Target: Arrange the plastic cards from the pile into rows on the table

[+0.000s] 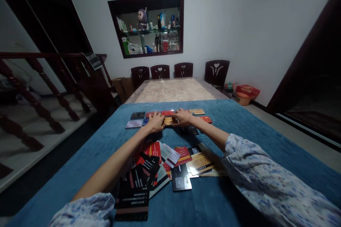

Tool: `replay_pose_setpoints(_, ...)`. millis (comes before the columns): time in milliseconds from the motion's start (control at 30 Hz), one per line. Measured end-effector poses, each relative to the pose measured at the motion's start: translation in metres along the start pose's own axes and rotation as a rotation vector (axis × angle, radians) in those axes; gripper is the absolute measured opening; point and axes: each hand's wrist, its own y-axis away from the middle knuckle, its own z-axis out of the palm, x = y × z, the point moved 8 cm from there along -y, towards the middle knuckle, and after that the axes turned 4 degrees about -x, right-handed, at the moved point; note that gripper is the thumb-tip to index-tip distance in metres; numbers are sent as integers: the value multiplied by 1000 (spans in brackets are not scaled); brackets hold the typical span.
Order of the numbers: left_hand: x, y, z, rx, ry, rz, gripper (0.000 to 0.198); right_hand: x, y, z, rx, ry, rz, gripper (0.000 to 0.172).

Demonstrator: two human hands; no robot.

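Both forearms reach forward over the blue cloth [210, 198] and angle inward, their floral sleeves [253, 163] ending below the elbows. The left hand [156, 121] and right hand [182, 117] face each other, palms down, fingers bent. Their fingertips meet opposite ends of a yellow card [168, 121], near the cloth's far edge; whether they pinch it or only press on it I cannot tell.

The card lies in the nearer of two rows; a white card [134, 124] marks that row's left end, a dark card [137, 115] the farther row's. Toward the cloth's near side spreads a loose pile [162, 175] of cards. Black cards [133, 198] at its left carry lines of white print, and the yellow card dark characters, all too small to read.
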Motion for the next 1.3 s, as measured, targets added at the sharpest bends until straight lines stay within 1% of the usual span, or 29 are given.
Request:
replay_pose_setpoints(233,-6,-9,7,-79,7,-26,28,4,-12,6,-89,-20,34,38)
replay_pose_setpoints(433,-9,-13,9,-112,-5,6,25,6,-14,9,-155,-24,52,41)
replay_pose_setpoints(600,-12,-19,14,-128,-15,17,25,-1,-17,6,-186,11,31,37)
replay_pose_setpoints(767,-9,-17,13,-160,-47,7,29,-8,-15,4,-232,25,49,34)
replay_pose_setpoints(1067,-2,-10,10,-120,-78,55,33,-11,-15,4,-238,38,57,34)
replay_pose_setpoints(1300,-2,-4,9,-96,-67,47,37,-12,-16,5,-222,69,47,32)
